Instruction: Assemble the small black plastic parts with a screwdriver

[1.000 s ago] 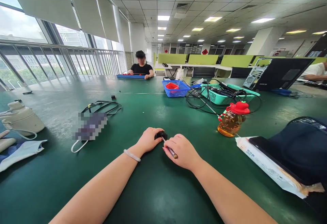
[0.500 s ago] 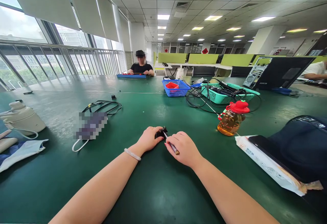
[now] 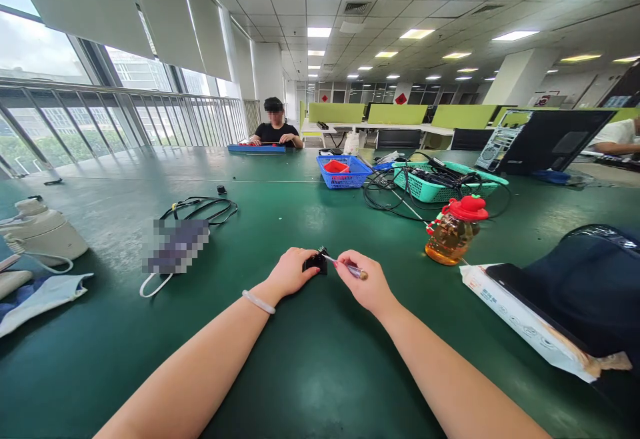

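In the middle of the green table, my left hand (image 3: pixel 293 271) is closed around a small black part (image 3: pixel 316 263) with thin prongs on its top; my fingers cover some of it. A pale bangle circles my left wrist. Between the thumb and fingers of my right hand (image 3: pixel 369 282) is a small screwdriver (image 3: pixel 357 272), its translucent handle ending in brown. Its thin metal shaft points left, and the tip meets the top of the black part, though exactly where it touches is too small to tell.
On the right are a red-lidded jar (image 3: pixel 453 235), a wipes pack (image 3: pixel 525 329) with a phone (image 3: pixel 537 299), and a dark cap (image 3: pixel 595 279). A teal basket (image 3: pixel 435 192) of cables and a blue basket (image 3: pixel 345 175) stand behind. Leftward lie a lanyard (image 3: pixel 200 205) and mask (image 3: pixel 45 299). A person (image 3: pixel 274 125) sits opposite.
My right hand has shifted a little to the right and the screwdriver has swung from steeply slanted to nearly level. My left hand stays on the black part.
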Demonstrator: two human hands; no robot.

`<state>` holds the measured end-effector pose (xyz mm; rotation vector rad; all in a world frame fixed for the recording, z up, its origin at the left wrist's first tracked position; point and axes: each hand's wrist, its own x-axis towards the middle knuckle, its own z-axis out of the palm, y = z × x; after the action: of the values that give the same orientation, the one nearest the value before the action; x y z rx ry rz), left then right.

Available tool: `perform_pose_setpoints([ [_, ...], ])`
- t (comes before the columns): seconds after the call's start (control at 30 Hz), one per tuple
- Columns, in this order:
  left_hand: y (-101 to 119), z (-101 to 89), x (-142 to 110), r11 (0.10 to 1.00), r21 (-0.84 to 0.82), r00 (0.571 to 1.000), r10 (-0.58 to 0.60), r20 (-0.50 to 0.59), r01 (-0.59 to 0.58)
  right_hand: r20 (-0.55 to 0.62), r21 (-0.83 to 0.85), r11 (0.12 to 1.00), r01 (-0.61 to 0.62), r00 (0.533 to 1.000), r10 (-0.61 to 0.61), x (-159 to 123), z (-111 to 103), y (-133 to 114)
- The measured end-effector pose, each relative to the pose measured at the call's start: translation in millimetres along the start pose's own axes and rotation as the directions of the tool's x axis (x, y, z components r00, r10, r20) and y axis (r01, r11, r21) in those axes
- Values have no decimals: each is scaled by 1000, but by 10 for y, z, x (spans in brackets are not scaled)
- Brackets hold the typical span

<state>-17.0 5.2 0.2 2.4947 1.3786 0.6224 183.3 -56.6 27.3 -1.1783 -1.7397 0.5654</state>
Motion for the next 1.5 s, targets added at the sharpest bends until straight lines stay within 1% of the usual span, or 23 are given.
perform_pose_setpoints([
  [0.1,8,-8,-1,1000,-5,1000,-13,8,13,-41,186,974,-131,989,141,44,-7,76],
  [0.2,19,-20,-5,1000,-17,1000,-16,11,16,-48,320,920,-226,966,254,97,-10,159],
  [0.3,26,-29,-9,999,-35,1000,-12,16,13,-43,373,883,-286,945,325,134,-12,219],
  [0.4,32,-37,-10,999,-38,1000,-17,21,18,-39,385,871,-304,938,344,145,-12,242],
  [0.57,38,-43,-11,999,-33,1000,-15,19,15,-48,374,893,-252,956,290,133,-12,238],
  [0.73,37,-40,-11,999,-39,1000,-9,10,10,-94,232,948,-217,965,244,112,12,280],
  [0.9,43,-49,-8,999,-41,1000,12,21,-11,-68,184,960,-212,971,228,98,30,278],
  [1.0,41,-52,-6,999,-43,1000,15,25,-14,-56,115,976,-186,980,193,88,18,237],
  [1.13,31,-45,-5,999,-34,999,27,18,-27,-57,-19,992,-123,991,121,61,7,149],
  [1.27,29,-45,-8,999,-25,1000,28,11,-27,-43,-105,994,-22,999,18,33,20,64],
  [1.5,28,-51,-10,999,-22,999,28,17,-28,6,-284,950,128,991,-132,18,49,3],
])
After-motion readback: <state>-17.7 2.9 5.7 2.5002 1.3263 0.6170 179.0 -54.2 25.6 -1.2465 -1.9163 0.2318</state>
